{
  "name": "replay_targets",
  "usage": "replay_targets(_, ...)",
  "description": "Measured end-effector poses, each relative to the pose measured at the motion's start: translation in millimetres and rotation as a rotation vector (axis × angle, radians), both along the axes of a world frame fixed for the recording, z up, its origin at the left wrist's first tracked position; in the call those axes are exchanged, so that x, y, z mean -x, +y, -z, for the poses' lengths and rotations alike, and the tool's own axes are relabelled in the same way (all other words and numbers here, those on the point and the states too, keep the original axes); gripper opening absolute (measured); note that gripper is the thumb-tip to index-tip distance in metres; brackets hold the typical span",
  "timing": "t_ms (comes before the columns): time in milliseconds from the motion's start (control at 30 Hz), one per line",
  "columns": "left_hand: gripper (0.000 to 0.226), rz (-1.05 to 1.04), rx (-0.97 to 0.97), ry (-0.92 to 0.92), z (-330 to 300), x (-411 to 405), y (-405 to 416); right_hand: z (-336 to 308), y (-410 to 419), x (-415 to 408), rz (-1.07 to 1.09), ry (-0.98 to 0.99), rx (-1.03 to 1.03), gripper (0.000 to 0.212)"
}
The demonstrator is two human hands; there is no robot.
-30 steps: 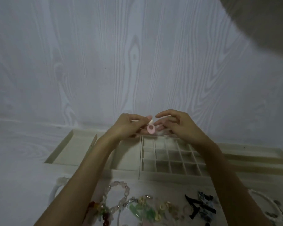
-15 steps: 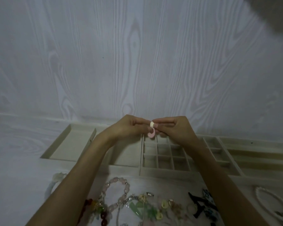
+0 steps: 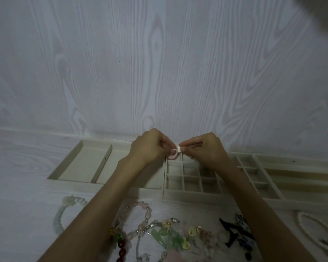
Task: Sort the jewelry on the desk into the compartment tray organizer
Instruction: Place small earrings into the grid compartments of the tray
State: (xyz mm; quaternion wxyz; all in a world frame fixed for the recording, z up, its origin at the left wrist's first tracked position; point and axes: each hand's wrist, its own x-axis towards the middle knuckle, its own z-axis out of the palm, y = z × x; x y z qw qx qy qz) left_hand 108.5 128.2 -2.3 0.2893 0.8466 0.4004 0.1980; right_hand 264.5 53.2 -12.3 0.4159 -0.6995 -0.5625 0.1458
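Both my hands hover over the cream compartment tray organizer (image 3: 187, 193), fingertips meeting above its small-cell grid. My left hand (image 3: 150, 146) pinches a pink ring (image 3: 173, 155) that hangs below its fingers. My right hand (image 3: 204, 148) pinches a small cream ring (image 3: 179, 149) right beside the pink one; the two pieces touch. A heap of jewelry lies on the desk in front: a pink bead bracelet (image 3: 144, 214), green pieces (image 3: 169, 237) and a dark red bead bracelet (image 3: 121, 248).
A pale green bead bracelet (image 3: 64, 210) lies at the left, a white bead necklace (image 3: 314, 231) at the right, black hair clips (image 3: 233, 233) near my right forearm. The organizer's wide left sections (image 3: 83, 163) and long right slots (image 3: 301, 176) stand against the wood-grain wall.
My hands have drawn slightly apart and turned; the cream ring now sits in my right fingertips beside the pink ring instead of above it. The view has tilted up a little.
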Motion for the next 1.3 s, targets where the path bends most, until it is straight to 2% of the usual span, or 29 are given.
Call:
replay_targets(200,0.019,-0.052,-0.185,0.121,7,-7,-3,3,-2,1,-0.041,-0.024,-0.015,0.014)
replay_targets(300,0.024,-0.068,-0.147,0.137,6,-4,0,6,-1,4,-0.048,-0.051,-0.01,0.014)
replay_targets(400,0.016,-0.038,-0.108,0.12,5,-2,3,9,0,7,-0.034,-0.065,-0.01,0.014)
replay_targets(567,0.025,0.032,-0.122,0.183,6,-4,1,8,0,8,0.128,-0.264,-0.017,0.015)
replay_targets(700,0.022,0.055,-0.153,0.196,4,-4,-1,7,-1,8,0.128,-0.308,0.001,0.014)
replay_targets(833,0.023,0.051,-0.234,0.258,-2,-4,-3,5,0,8,0.095,-0.21,0.006,0.013)
replay_targets(1133,0.033,0.113,-0.281,0.46,-9,1,-4,3,4,9,-0.027,0.076,0.064,0.015)
replay_targets(1300,0.031,0.18,-0.244,0.438,-9,4,-2,7,7,9,0.091,-0.183,0.104,0.011)
